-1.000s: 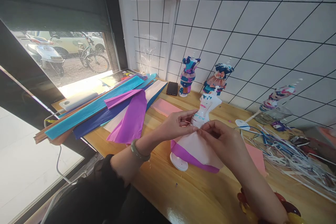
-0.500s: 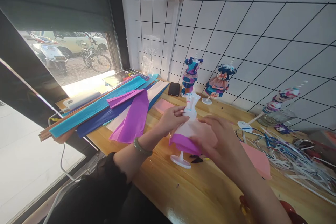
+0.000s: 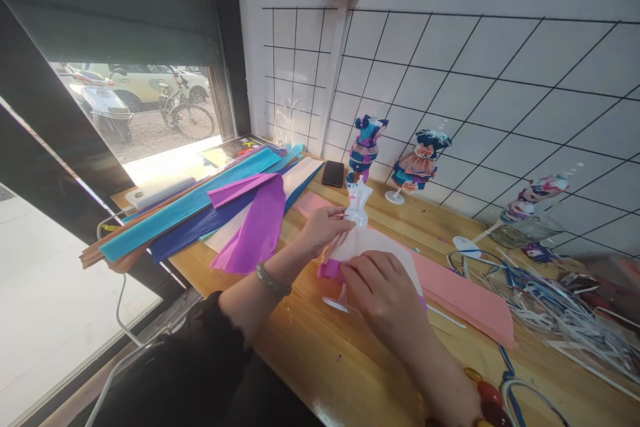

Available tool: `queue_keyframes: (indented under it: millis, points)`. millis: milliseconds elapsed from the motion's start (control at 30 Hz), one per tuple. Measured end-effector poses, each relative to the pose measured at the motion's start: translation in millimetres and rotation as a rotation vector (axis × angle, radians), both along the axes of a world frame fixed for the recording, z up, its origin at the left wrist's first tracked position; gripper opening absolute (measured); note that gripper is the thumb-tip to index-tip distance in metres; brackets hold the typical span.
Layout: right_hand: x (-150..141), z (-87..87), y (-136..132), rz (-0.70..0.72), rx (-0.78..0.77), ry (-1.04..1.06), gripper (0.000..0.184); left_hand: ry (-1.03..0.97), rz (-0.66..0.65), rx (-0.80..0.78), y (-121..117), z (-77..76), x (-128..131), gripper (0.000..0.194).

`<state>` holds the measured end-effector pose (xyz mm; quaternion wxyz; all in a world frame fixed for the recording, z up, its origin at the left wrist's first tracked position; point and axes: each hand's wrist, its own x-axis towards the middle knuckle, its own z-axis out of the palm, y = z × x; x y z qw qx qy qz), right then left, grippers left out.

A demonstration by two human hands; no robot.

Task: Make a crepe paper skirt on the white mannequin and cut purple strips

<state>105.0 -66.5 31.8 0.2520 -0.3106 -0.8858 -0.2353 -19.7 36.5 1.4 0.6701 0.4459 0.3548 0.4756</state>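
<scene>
A small white dress-form mannequin (image 3: 358, 205) stands on a round base, tilted slightly in view. A pale pink crepe paper skirt (image 3: 389, 244) with a purple lower edge spreads from its waist toward the right. My left hand (image 3: 324, 232) is closed at the waist, thumb and fingers pinching the mannequin and the skirt's top. My right hand (image 3: 385, 290) lies over the front of the skirt, its fingers bent and closed on the paper near the purple edge. It hides part of the skirt and base.
Crepe paper strips (image 3: 200, 213) in blue, purple and pink lie at the left by the window. A phone (image 3: 333, 173) and dressed mannequins (image 3: 417, 163) stand toward the wall. A pink paper strip (image 3: 465, 293) and tangled ribbons (image 3: 555, 307) are at the right.
My right hand has moved down and left across the skirt, its fingers now closed at the purple edge. The paper fans out further right. My left hand stays at the waist.
</scene>
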Motion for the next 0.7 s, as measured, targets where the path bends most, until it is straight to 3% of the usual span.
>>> queue_keyframes:
  millis: [133,233,367,500,600,700]
  points:
    - [-4.5,-9.1,1.6,0.01,-0.021,-0.031,0.02,-0.028,-0.025,0.047,2.7,-0.8,-4.6,0.039]
    - [-3.5,-11.1,0.5,0.019,-0.153,0.007,0.014,-0.038,-0.022,0.116,4.2,-1.5,-5.9,0.045]
    - [13.8,1.4,-5.0,0.026,-0.303,0.249,0.02,-0.032,-0.068,0.27,-0.6,3.1,-3.5,0.055]
    - [38.4,12.9,-7.0,-0.24,-0.248,0.504,0.023,0.048,-0.124,0.443,-16.4,11.5,0.7,0.058]
    - [45.8,13.0,-7.2,-0.404,-0.45,0.603,0.025,0.126,-0.15,0.515,-28.6,15.2,3.0,0.054]
    - [43.8,10.2,-7.2,-0.461,-0.686,0.732,0.028,0.13,-0.16,0.498,-35.2,13.9,5.8,0.054]
